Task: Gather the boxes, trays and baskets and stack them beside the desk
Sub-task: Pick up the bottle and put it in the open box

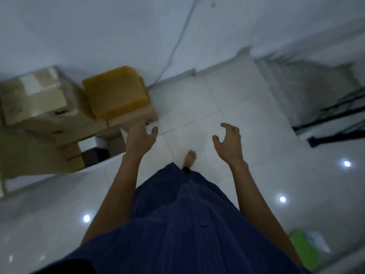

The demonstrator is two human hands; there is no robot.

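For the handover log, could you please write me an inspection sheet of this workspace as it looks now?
Surface: white tiled floor, glossy, with light spots.
Job's things: cardboard boxes piled at left; yellow box resting on one.
Clutter: green item at lower right, too blurred to identify.
Hands: left hand and right hand both loosely curled, holding nothing.
Cables: one cable hanging down the wall.
Surroundings: black frame at right, blurred.

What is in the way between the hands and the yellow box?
Nothing that I can see. The left hand is empty and close to the cardboard box that the yellow box sits on, with only air between. The right hand, also empty, hangs over the floor, farther off.
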